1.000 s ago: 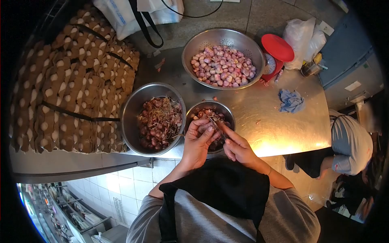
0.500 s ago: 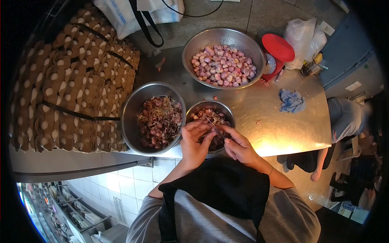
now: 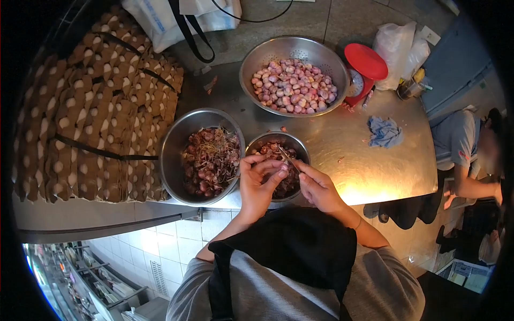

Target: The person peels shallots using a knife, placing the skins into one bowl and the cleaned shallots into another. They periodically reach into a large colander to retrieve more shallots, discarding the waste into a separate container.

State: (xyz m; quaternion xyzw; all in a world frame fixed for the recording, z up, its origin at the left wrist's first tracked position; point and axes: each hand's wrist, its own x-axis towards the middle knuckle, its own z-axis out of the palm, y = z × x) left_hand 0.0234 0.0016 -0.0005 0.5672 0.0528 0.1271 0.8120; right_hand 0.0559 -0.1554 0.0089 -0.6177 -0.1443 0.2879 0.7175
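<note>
My left hand (image 3: 258,184) holds a small pinkish shallot (image 3: 283,168) between thumb and fingers, over the small metal bowl (image 3: 304,151) of reddish skins. A thin knife (image 3: 287,155) is in my right hand (image 3: 319,187), its blade slanting up and left beside the shallot. To the left, a larger metal bowl (image 3: 170,174) contains unpeeled shallots with stringy roots (image 3: 211,160). Behind the small bowl, a big metal colander (image 3: 248,67) holds many peeled pink shallots (image 3: 294,86).
Stacked egg trays (image 3: 96,117) fill the left side. A red scale (image 3: 365,63), plastic bags (image 3: 394,51) and a metal container (image 3: 411,88) stand at the back right. A blue cloth (image 3: 385,132) lies on the metal table (image 3: 375,176). Another person (image 3: 455,139) is at the right.
My hands have moved slightly apart, showing the shallot and more of the knife, whose blade now points more steeply upward. The person at the right has leaned further into view.
</note>
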